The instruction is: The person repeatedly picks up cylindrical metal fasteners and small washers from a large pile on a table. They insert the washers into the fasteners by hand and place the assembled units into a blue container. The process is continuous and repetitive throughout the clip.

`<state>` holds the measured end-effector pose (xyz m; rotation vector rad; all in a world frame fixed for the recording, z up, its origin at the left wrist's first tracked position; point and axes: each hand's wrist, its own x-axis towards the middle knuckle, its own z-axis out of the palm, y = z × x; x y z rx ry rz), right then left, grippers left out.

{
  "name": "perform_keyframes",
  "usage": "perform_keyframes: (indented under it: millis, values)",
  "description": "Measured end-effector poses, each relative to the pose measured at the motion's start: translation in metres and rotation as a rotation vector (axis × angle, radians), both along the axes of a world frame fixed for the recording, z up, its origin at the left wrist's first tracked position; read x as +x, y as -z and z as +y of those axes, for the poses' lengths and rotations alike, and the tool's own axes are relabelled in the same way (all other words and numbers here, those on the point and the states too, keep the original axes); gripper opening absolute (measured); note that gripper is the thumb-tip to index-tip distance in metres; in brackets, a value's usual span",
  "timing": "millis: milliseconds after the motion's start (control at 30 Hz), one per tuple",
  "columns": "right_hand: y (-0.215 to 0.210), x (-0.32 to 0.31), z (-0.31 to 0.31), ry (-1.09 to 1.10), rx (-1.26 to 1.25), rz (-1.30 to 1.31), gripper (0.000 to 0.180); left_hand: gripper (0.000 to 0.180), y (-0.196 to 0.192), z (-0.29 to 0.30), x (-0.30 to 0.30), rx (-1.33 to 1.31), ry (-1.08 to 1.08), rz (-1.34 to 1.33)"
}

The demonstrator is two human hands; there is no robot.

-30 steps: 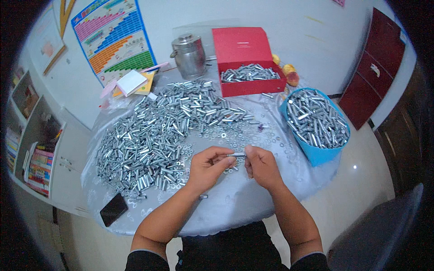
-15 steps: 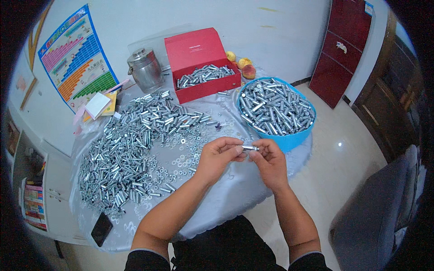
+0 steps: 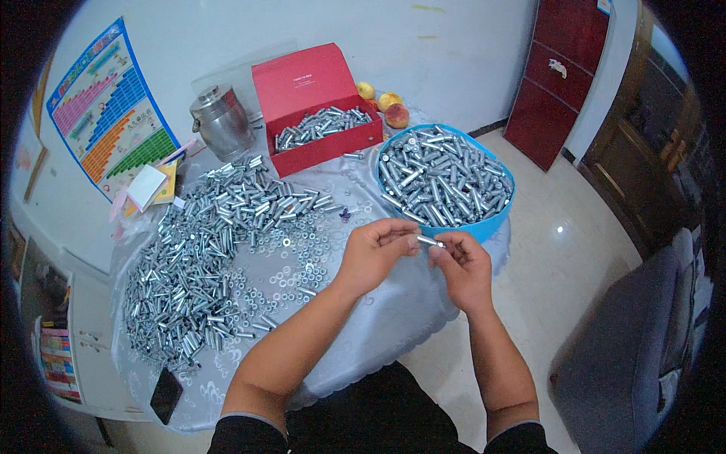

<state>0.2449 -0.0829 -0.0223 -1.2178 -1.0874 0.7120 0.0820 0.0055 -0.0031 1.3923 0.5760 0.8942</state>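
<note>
Between my two hands is a silver expansion bolt (image 3: 428, 240), held just in front of the blue tub. My left hand (image 3: 372, 256) pinches its left end with thumb and fingers. At its right end, the thumb and fingertips of my right hand (image 3: 465, 271) are closed on it. The blue tub (image 3: 488, 228) is heaped with similar bolts. Left of my hands, a large pile of metal sleeves and bolts (image 3: 193, 280) covers the table, and loose washers (image 3: 287, 261) lie scattered along its right side.
Behind the pile stand an open red box (image 3: 325, 151) with more bolts and a metal canister (image 3: 221, 125). Several fruits (image 3: 395, 115) sit against the wall. A black phone (image 3: 166, 395) lies at the table's left front edge. A dark grey chair (image 3: 616, 340) stands at right.
The view has shifted, so the table things appear farther left. Both hands still hold the bolt, now tilted down to the right and nearer the blue tub.
</note>
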Motion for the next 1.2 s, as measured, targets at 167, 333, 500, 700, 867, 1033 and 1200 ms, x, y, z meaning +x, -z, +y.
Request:
perform_keyframes:
  millis: [167, 333, 500, 700, 867, 1033, 1200]
  values:
    - [-0.01, 0.01, 0.01, 0.115, 0.011, -0.247, 0.019, 0.018, -0.001, 0.02, 0.01, 0.253, -0.062, 0.099]
    - [-0.019, 0.015, 0.032, 0.327, 0.164, -0.804, 0.018, 0.018, -0.006, 0.045, 0.017, 0.847, -0.25, 0.276]
    - [-0.024, 0.009, 0.035, 0.372, 0.152, -0.924, 0.014, 0.018, 0.001, 0.057, 0.017, 1.109, -0.331, 0.367]
    - [-0.023, 0.012, 0.03, 0.34, 0.141, -0.962, 0.014, 0.034, 0.005, 0.052, 0.007, 1.327, -0.276, 0.49]
    - [-0.024, 0.007, 0.028, 0.359, 0.097, -1.008, 0.016, 0.048, 0.009, 0.046, -0.002, 1.417, -0.284, 0.577]
    - [-0.018, 0.002, 0.024, 0.383, 0.118, -0.97, 0.025, 0.046, 0.001, 0.042, -0.034, 1.345, -0.223, 0.637]
    - [-0.007, -0.015, 0.024, 0.349, 0.157, -0.884, 0.029, 0.03, 0.007, 0.031, -0.114, 1.052, -0.3, 0.772]
